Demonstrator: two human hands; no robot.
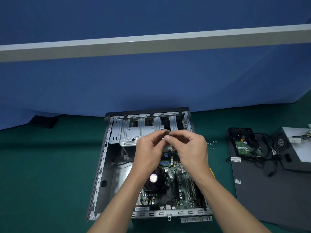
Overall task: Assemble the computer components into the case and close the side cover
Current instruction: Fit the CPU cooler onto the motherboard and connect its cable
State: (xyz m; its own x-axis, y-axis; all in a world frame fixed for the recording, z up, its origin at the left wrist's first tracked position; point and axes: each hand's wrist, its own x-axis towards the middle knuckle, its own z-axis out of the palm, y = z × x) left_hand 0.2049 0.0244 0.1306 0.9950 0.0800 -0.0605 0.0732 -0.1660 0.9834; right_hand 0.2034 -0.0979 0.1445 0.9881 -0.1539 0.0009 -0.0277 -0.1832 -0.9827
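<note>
An open computer case point(101, 165) lies flat on the green mat, with a green motherboard point(175, 187) and a black CPU fan point(154, 178) inside. A silver drive cage point(133, 132) fills its far end. Both hands hover over the middle of the case. My left hand point(148, 152) and my right hand point(191, 148) pinch a small dark part point(167, 132) between their fingertips; its exact kind is hard to make out. On the right lie a hard drive point(244, 143), a power supply point(296, 148) with cables, and the dark side cover point(269, 195).
Several small screws point(211, 145) lie on the mat right of the case. A yellow tool tip point(212, 172) shows behind my right wrist. A black flat object point(42, 121) sits at the far left. A blue partition point(151, 78) backs the table.
</note>
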